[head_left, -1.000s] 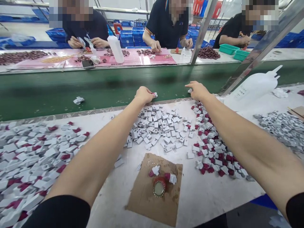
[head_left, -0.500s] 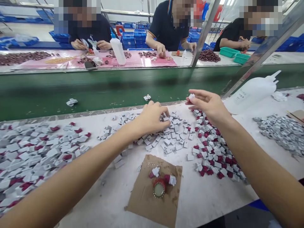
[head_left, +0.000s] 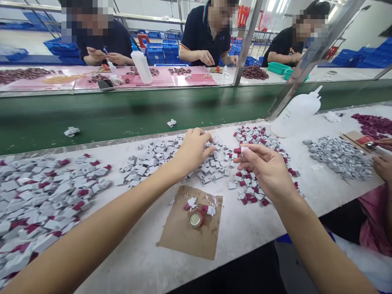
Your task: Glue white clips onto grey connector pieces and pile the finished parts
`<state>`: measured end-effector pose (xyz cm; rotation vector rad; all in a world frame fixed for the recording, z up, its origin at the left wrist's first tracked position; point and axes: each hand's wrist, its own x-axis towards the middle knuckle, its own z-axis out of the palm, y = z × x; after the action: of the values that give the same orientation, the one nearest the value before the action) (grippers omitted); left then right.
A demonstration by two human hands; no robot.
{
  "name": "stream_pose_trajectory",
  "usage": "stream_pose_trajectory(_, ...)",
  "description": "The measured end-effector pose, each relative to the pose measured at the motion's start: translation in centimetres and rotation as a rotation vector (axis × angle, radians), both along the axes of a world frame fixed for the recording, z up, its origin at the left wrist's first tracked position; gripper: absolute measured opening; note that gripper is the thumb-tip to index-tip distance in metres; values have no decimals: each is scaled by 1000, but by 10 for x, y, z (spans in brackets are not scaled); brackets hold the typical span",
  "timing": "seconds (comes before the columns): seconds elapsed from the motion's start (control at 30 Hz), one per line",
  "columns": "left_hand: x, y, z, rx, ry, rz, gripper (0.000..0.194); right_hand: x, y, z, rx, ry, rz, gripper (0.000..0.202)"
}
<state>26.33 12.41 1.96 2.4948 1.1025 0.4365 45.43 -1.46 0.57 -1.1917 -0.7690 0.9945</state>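
My right hand [head_left: 271, 171] pinches a small white-and-maroon plastic piece [head_left: 244, 150] between thumb and fingertips. It is raised over a pile of joined grey-white and maroon pieces [head_left: 252, 177]. My left hand [head_left: 196, 151] reaches over a pile of loose grey-white pieces [head_left: 150, 157], thumb and forefinger apart; its other fingertips are hidden. In front of me a square of brown cardboard [head_left: 188, 241] lies on the table, bearing a bottle cap [head_left: 196, 219] with pale contents and two grey-and-maroon pieces [head_left: 210, 210].
A larger heap of grey and maroon pieces [head_left: 45, 204] spreads on the left. Beyond the table edge runs a green conveyor belt [head_left: 122, 110] with two small pieces on it. A white bottle [head_left: 295, 112] leans near a metal post. Co-workers sit opposite; another person's hand [head_left: 382, 165] shows at right.
The view has turned rightward, bringing a neighbour's hand in at the right edge. My right hand has come lower and nearer with its piece. My left hand stays over the grey pile.
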Motion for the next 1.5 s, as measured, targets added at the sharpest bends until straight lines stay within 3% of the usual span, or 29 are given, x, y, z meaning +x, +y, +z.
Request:
stream_pose_trajectory(0.07, -7, -10, 6, -202, -231, 26, 12, -4, -13, -6, -17, -17, -17, 34)
stream_pose_trajectory(0.2, -37, -39, 14, -619, -598, 106, 33, -20, -45, -24, -99, 25, 65, 34)
stream_pose_trajectory(0.37, -79, -68, 7, -810, -598, 302, 35, -45, -80, -40, -246, 138, 167, 36)
stream_pose_trajectory(0.47, -93, -76, -1, -907, -599, 334, 30, -55, -90, -41, -291, 158, 242, 39)
stream_pose_trajectory(0.57, -100, -81, -5, -832, -592, 327, 31, -62, -93, -38, -272, 108, 258, 31)
stream_pose_trajectory(0.7, -115, -95, -8, -398, -380, 346, 18, -69, -94, -33, -187, -118, 220, 17)
stream_pose_trajectory(0.8, -133, -113, -15, -237, -243, 363, 12, -75, -96, -32, -127, -213, 190, 11)
stream_pose_trajectory(0.97, -157, -136, -26, -223, -138, 449, 18, -84, -99, -34, -22, -366, 195, 14)
stream_pose_trajectory(1.1, -167, -143, -29, -285, -118, 406, 26, -87, -95, -32, 39, -451, 224, 20)
stream_pose_trajectory(1.33, -175, -142, -34, -351, -251, 420, 19, -89, -88, -22, 91, -539, 290, 23)
stream_pose_trajectory(1.5, -165, -140, -26, -515, -516, 410, 17, -89, -89, -19, 75, -525, 300, 21)
